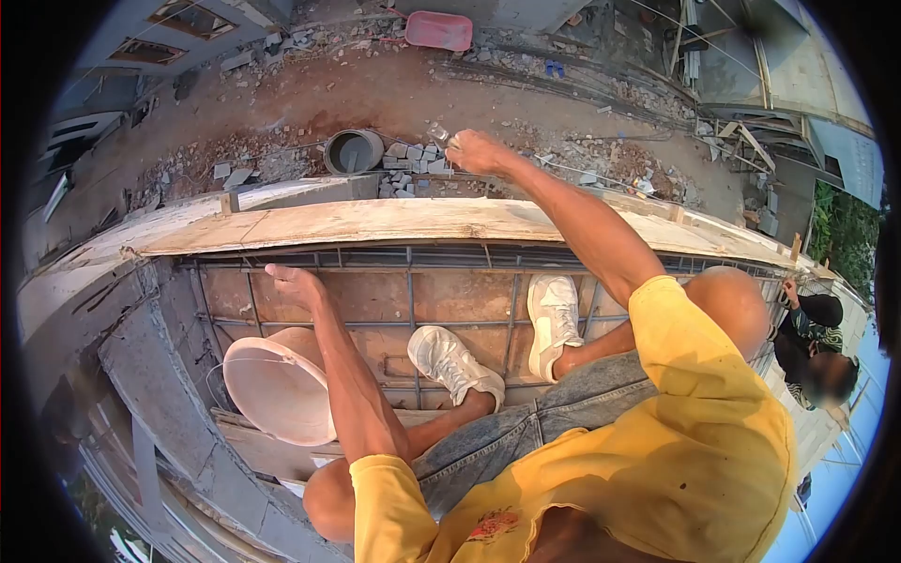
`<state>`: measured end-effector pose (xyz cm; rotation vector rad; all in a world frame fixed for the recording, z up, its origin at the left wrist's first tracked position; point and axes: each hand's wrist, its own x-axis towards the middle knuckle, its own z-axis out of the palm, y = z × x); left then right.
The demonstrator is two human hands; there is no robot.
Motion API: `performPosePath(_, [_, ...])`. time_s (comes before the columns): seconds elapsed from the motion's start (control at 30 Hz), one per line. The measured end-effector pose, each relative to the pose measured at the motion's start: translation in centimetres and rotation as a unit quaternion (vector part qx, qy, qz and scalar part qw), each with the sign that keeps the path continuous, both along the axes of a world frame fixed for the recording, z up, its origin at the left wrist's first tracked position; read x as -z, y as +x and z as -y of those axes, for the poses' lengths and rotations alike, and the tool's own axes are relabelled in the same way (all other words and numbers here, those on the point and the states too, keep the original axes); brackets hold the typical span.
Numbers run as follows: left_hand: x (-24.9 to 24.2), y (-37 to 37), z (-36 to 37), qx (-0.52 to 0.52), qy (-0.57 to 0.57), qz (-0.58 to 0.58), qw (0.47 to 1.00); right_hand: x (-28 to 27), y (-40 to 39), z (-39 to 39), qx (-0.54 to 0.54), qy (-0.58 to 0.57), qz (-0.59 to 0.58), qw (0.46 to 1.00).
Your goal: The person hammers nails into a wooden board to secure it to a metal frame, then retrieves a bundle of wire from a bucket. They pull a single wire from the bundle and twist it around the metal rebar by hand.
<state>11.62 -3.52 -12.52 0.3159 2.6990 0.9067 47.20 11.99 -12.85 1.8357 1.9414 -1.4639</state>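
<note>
Nearest: yellow shirt [723,394] bears a red print [493,525]; too blurred to read. Left hand [294,283]: fingers bunched, over the rebar grid [410,310]; cannot tell whether it grips a bar. Pale bucket [277,389] lies tilted just below this hand, beside the forearm; wire handle visible. White shoes [554,319] stand to the hand's right, amid the grid. Surface under the bars: worn, brownish boards [361,296].

Just beyond the left hand, a pale wooden plank [375,223] runs across. Right hand [477,152] is past it, closed on a small shiny object [438,134]; type unclear.

Farther, at ground level: dark round tub [354,150], left of the right hand; broken blocks [410,161] between them. Co-worker [812,347] well to the right. Beyond the right hand: reddish dirt ground [310,94], red wheelbarrow [438,31], grey building [211,42] at far left.
</note>
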Motion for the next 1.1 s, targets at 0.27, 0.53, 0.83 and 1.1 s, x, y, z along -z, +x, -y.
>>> performPosePath(0.27, [-0.2, 0.7, 0.2, 0.006, -0.035, -0.08, 0.996, 7.7, -3.2, 0.4, -0.015, -0.038, 0.049, 0.998])
performPosePath(0.53, [0.4, 0.3, -0.1, -0.018, -0.053, -0.091, 0.994, 10.9, -7.3, 3.9, -0.111, -0.011, 0.059, 0.992])
performPosePath(0.83, [-3.4, 8.5, 2.1, 0.091, 0.056, -0.052, 0.993, 9.4, -5.5, 4.1, -0.15, -0.051, 0.078, 0.984])
performPosePath(1.1, [-0.1, 6.9, -0.3, 0.061, -0.058, -0.258, 0.963, 9.0, -4.7, 3.8, -0.154, -0.038, 0.078, 0.984])
